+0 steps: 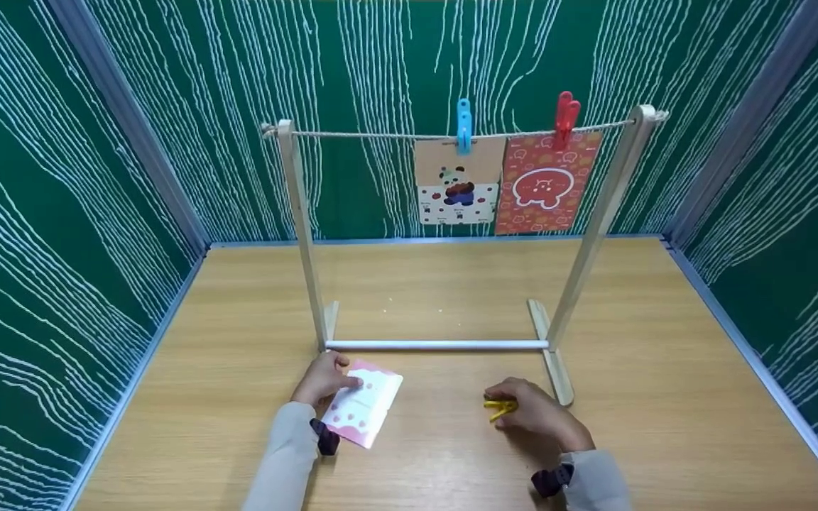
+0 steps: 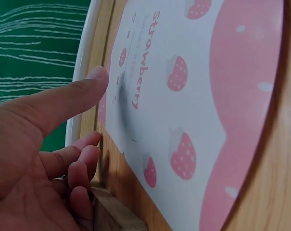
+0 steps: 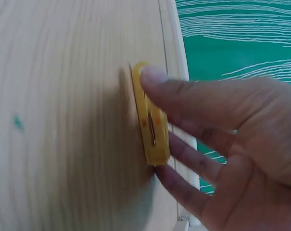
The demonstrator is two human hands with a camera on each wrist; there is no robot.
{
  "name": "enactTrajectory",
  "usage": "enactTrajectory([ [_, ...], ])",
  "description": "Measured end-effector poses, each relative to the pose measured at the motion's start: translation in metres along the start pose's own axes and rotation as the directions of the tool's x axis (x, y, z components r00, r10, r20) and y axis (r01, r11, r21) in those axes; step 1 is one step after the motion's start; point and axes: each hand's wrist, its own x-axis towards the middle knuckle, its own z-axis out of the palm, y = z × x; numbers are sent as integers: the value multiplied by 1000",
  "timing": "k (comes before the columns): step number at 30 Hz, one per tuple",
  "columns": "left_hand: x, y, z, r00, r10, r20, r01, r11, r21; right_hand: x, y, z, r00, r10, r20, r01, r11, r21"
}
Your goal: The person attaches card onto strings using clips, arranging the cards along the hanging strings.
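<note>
In the head view, a white card with pink ends [image 1: 368, 401] lies at the front left, printed with strawberries and "Strawberry" lettering. My left hand [image 1: 327, 380] is at its far left edge. The thumb reaches over the card [image 2: 159, 96], its tip at the edge in the left wrist view, while the other fingers bend loosely beside it. To the right, my right hand [image 1: 533, 411] pinches a yellow clothespin [image 3: 151, 120] between thumb and fingers, just above the table.
A wooden stand [image 1: 299, 234] with a white crossbar [image 1: 437, 345] rises behind the hands. On its string [image 1: 366, 134], a blue clothespin [image 1: 464, 124] holds a panda card [image 1: 430, 167] and a red clothespin [image 1: 565, 117] holds a red card [image 1: 544, 216]. Green panels [image 1: 366, 57] enclose the table [image 1: 224, 341].
</note>
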Motion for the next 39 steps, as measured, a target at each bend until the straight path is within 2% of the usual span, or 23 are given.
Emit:
enactTrajectory([
  [5,0,1,1,1000,9,-1,-9,1000,10,1,-5,4,992,119,-50,-116,992,48],
  [10,-2,3,1,1000,17,-6,-16,999,32,3,-6,10,982,167,-90,-162,985,58],
  [15,2,0,3,996,85,-15,-84,995,48,2,-8,13,989,84,-125,-83,996,9],
  [16,4,-4,4,991,129,-22,-128,990,64,1,-9,13,989,74,-129,-74,997,0],
  [17,5,-4,4,989,144,-26,-142,987,80,1,-9,13,989,60,-132,-62,998,-10],
  [19,6,-4,4,988,149,-31,-145,983,110,0,-10,13,988,73,-134,-74,997,-1],
  [22,5,-1,4,992,120,-38,-113,984,140,-1,-10,13,987,88,-134,-88,996,9],
  [23,2,4,4,996,82,-35,-76,987,144,-1,-9,13,987,87,-136,-86,996,14],
  [26,-1,8,3,998,49,-35,-44,987,153,-1,-9,15,986,73,-150,-72,997,16],
  [32,-2,9,3,999,34,-39,-27,986,167,0,-9,17,983,65,-172,-65,998,6],
  [39,0,6,5,999,26,-39,-21,991,129,0,-8,18,981,76,-177,-78,997,0],
])
